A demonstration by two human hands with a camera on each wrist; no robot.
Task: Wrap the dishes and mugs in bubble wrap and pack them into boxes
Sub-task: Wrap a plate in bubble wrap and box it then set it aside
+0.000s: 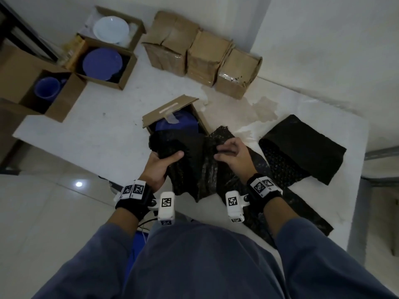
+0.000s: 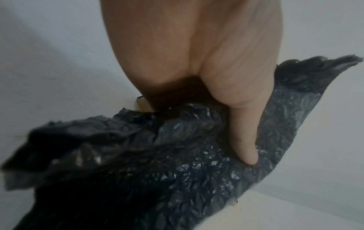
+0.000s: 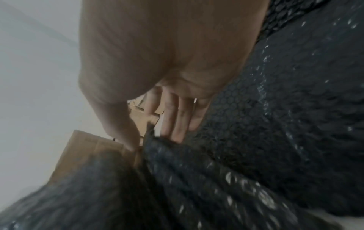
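I hold a sheet of black bubble wrap [image 1: 194, 165] between both hands above the near edge of the white table [image 1: 97, 130]. My left hand [image 1: 164, 158] grips a bunched wad of it, thumb [image 2: 246, 140] pressed on top. My right hand [image 1: 226, 151] pinches the sheet's other side between thumb and fingers [image 3: 177, 121]. Just beyond the wrap stands an open cardboard box [image 1: 172, 113] with a blue dish [image 1: 179, 126] inside, partly hidden by the flap and the wrap.
At the table's left are open boxes with a blue mug [image 1: 46, 88], a blue plate [image 1: 102, 63] and a white bowl [image 1: 111, 29]. Taped closed boxes [image 1: 203, 55] line the back. More black wrap sheets [image 1: 302, 147] lie at the right.
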